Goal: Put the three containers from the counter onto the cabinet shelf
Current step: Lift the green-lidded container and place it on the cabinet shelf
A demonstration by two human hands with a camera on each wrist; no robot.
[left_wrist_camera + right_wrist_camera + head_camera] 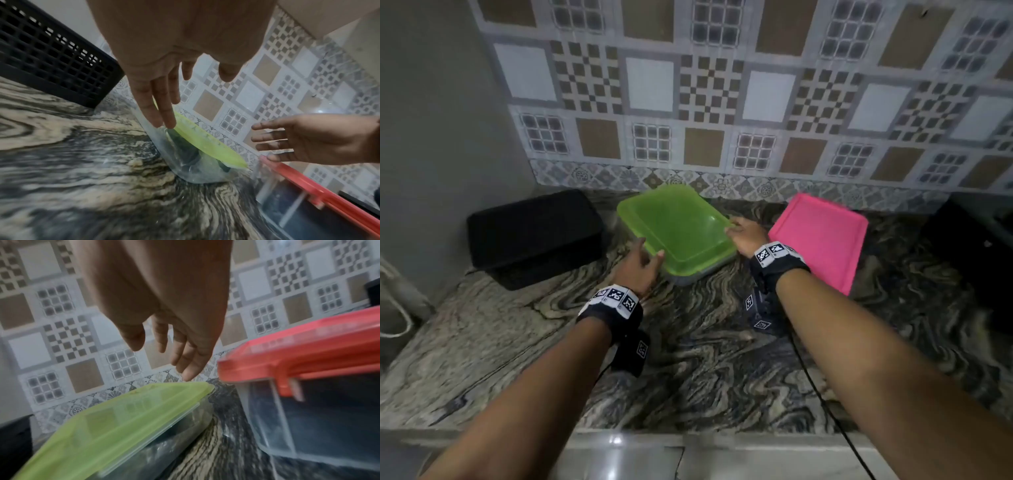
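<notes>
A clear container with a green lid (678, 229) sits on the marbled counter (705, 359) near the tiled wall. My left hand (650, 257) is at its near-left corner, and the straight fingers (164, 120) touch the lid's edge. My right hand (736, 228) is at its right corner with fingers extended, and the fingertips (189, 374) are just above the lid's corner (205, 386). Neither hand grips anything. A clear container with a pink lid (822, 236) stands close to the right. A black latticed basket (534, 233) stands to the left.
The tiled wall (722, 102) rises right behind the containers. A grey wall (431, 137) closes the left side. A dark object (976, 246) stands at the far right. The counter's front edge (688, 431) runs below my forearms, and a black cable (822, 394) trails over it.
</notes>
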